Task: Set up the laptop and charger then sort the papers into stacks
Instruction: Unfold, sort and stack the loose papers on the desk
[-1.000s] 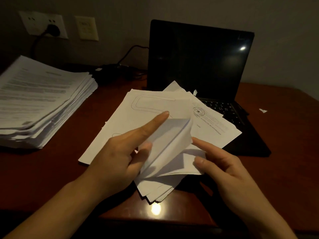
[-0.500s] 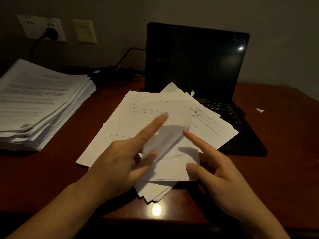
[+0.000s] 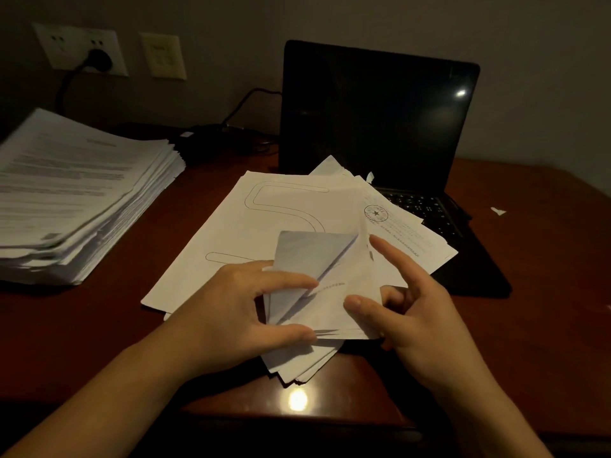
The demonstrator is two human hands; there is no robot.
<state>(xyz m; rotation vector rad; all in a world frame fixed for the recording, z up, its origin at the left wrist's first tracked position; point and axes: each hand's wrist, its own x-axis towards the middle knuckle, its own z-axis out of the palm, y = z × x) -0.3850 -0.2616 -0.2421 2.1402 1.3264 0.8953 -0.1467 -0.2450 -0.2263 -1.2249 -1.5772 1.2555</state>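
Note:
A loose pile of white papers [image 3: 251, 226] lies in front of me on the dark wooden desk, partly over the open black laptop [image 3: 373, 120]. My left hand [image 3: 238, 302] pinches the folded-over corner of the top sheets [image 3: 314, 259] between thumb and fingers. My right hand [image 3: 413, 309] holds the same bundle's right edge with its thumb, index finger raised. A tall neat stack of printed papers [image 3: 76, 190] sits at the left. The black charger brick [image 3: 205, 140] lies behind, its cord running to the wall socket [image 3: 96, 57].
The desk [image 3: 545, 292] has its front edge close to me, with a light glare near it. A small paper scrap [image 3: 497, 211] lies to the right of the laptop. A wall switch plate [image 3: 163, 56] is beside the socket.
My left hand folded the sheet corner over and now pinches it, index finger lowered. My right hand moved in and took the bundle's right edge.

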